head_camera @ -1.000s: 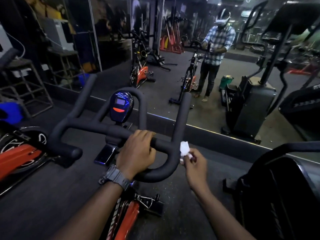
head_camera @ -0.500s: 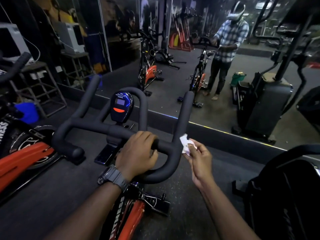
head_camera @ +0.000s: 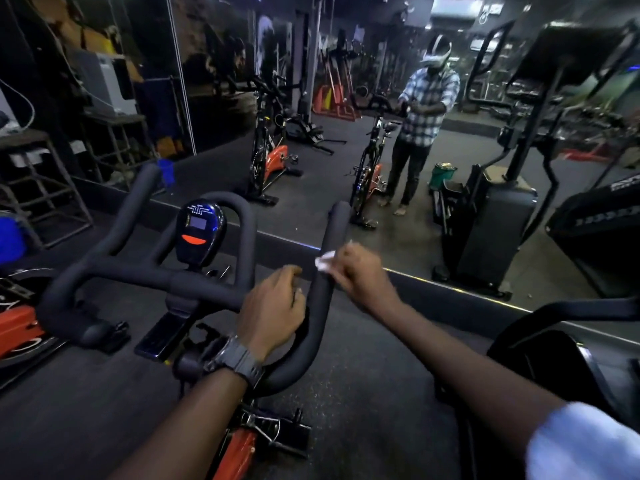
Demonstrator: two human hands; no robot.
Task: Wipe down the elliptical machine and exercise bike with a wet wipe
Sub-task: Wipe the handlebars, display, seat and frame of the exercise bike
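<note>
Wiping now runs up the bike's right horn: we see the wet wipe [head_camera: 325,261] pressed against the upright right bar of the handlebar [head_camera: 322,306], higher on that bar than it sat a second ago, when it was down by the bend where the horn meets the crossbar. The right hand [head_camera: 360,275] has climbed with it, and we judge this as one stroke travelling toward the horn's tip, so the lower curve looks covered and the top end above the wipe is what remains on this side.

Our right fingers [head_camera: 341,268] are curled closed around the bunched wipe, pinching it against the bar; only a small white corner shows at the left edge of the hand, the rest hidden in the grip.

Left of the wipe, on the crossbar just beside the same bend, the left hand [head_camera: 273,306] wraps the handlebar, fingers folded over it, steadying the bike as before. A wristwatch [head_camera: 239,358] sits below it.

Further left of the wipe along the crossbar stands the console [head_camera: 199,232], its screen lit. The left horn, well apart from the wipe, looks untouched for now. Beyond the handlebar a mirror wall reflects the elliptical machine [head_camera: 491,216]; its real body lies to the right of the wipe, near our right forearm.
</note>
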